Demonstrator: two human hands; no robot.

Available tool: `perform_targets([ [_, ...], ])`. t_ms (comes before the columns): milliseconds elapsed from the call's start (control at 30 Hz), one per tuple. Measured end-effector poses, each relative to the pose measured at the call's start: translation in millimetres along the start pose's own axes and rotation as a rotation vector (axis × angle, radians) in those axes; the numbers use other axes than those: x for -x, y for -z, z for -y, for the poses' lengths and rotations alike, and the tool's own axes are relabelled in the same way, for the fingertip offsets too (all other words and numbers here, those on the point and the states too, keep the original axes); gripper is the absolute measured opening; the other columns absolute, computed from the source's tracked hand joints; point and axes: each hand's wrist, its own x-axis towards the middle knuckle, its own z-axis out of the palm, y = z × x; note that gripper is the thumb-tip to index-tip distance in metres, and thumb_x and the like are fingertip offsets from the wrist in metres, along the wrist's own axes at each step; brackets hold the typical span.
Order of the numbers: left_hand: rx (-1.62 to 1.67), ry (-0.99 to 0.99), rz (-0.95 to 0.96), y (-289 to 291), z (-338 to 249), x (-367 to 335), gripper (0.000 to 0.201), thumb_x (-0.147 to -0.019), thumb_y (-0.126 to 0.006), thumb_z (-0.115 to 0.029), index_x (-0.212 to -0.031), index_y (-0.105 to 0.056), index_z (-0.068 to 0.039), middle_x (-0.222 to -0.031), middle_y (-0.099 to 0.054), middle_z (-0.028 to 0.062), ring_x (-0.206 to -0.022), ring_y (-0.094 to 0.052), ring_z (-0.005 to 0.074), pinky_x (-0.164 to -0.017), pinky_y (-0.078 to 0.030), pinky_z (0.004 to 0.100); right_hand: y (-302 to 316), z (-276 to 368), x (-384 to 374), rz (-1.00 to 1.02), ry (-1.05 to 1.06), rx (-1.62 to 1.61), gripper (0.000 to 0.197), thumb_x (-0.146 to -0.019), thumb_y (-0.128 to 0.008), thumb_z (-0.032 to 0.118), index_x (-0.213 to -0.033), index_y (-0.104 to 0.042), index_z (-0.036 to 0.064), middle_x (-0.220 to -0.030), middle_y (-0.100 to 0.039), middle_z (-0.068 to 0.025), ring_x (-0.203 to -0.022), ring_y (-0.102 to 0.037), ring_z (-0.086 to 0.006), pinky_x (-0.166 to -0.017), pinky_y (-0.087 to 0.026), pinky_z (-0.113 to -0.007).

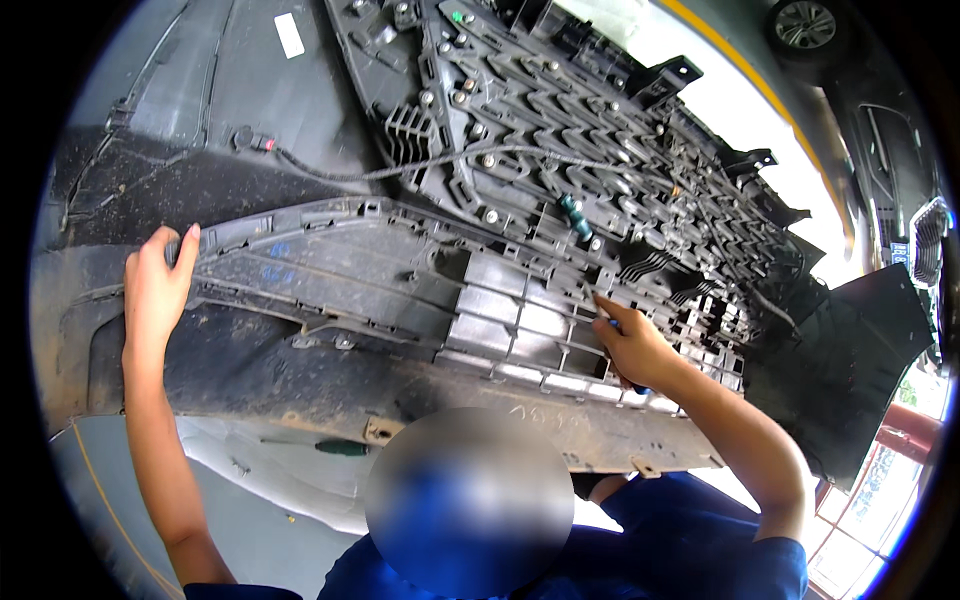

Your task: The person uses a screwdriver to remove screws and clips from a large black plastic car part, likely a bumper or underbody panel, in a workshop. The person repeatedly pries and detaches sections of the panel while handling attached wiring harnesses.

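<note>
A car's front bumper (250, 360), dark and dusty, lies across the view with its inner side up. At its left part my left hand (158, 275) is closed on the end of a long curved black plastic trim (290, 217), thumb and fingers on its edge. My right hand (640, 350) is at the lower grille (510, 310), right of the middle. Its fingers are wrapped round a blue-handled tool (641, 389), mostly hidden in the palm, with the index finger stretched toward the slats. The tool's tip cannot be made out.
Beyond lies the black upper grille (560, 110) with screws, a cable (350, 176) and a teal cylindrical piece (574, 216). A green-handled tool (342, 448) lies near the bumper's near edge. A black panel (850, 370) juts out at right; a car wheel (805, 24) stands at the far right.
</note>
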Motion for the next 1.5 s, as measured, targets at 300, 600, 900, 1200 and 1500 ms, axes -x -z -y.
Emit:
perform_targets([
  [300, 0.001, -0.035, -0.037, -6.4, 2.5, 1.2, 0.044, -0.103, -0.064, -0.038, -0.099, -0.067, 0.006, -0.085, -0.065, 0.0354, -0.089, -0.062, 0.0561, -0.074, -0.048, 0.0567, -5.7, -0.4, -24.4, 0.120, 0.044, -0.100, 0.052, -0.108, -0.051, 0.023, -0.156, -0.046, 0.0066, -0.065, -0.062, -0.0112, -0.045, -0.056, -0.0169, -0.053, -0.051, -0.038],
  [600, -0.011, 0.022, 0.002, -2.3, -10.5, 2.8, 0.041, -0.104, -0.063, -0.035, -0.098, -0.065, 0.006, -0.072, -0.060, 0.0326, -0.075, -0.060, 0.0541, -0.068, -0.044, 0.0554, 11.5, 19.9, -19.8, 0.154, 0.068, 0.034, 0.051, -0.106, -0.048, 0.025, -0.153, -0.046, 0.0051, -0.081, -0.071, -0.0249, -0.052, -0.069, -0.0299, -0.053, -0.058, -0.043],
  [900, 0.009, 0.022, -0.011, 4.1, -15.6, 5.5, 0.040, -0.103, -0.065, -0.031, -0.095, -0.061, 0.007, -0.068, -0.052, 0.0286, -0.063, -0.046, 0.0461, -0.065, -0.043, 0.0498, -24.5, 36.3, -23.3, 0.142, -0.274, -0.789, 0.056, -0.110, -0.052, 0.020, -0.162, -0.034, 0.0068, -0.079, -0.049, -0.0032, -0.056, -0.046, -0.0123, -0.046, -0.043, -0.032],
  [1200, 0.105, 0.026, -0.109, -4.2, -3.7, 5.9, 0.039, -0.104, -0.064, -0.029, -0.088, -0.059, 0.006, -0.067, -0.048, 0.0262, -0.063, -0.035, 0.0372, -0.061, -0.040, 0.0458, -6.4, 25.3, -19.6, 0.137, -0.063, -0.143, 0.050, -0.107, -0.052, 0.024, -0.152, -0.046, 0.0024, -0.086, -0.068, -0.0184, -0.052, -0.064, -0.0243, -0.049, -0.054, -0.041],
  [1500, 0.098, 0.027, -0.073, -2.8, -4.0, 7.2, 0.037, -0.106, -0.061, -0.027, -0.088, -0.058, 0.005, -0.069, -0.047, 0.0250, -0.064, -0.034, 0.0352, -0.061, -0.037, 0.0461, 20.0, -21.4, 1.1, 0.106, -0.149, -0.005, 0.042, -0.107, -0.049, 0.024, -0.145, -0.052, 0.0069, -0.083, -0.072, -0.0223, -0.052, -0.069, -0.0287, -0.050, -0.059, -0.041],
])
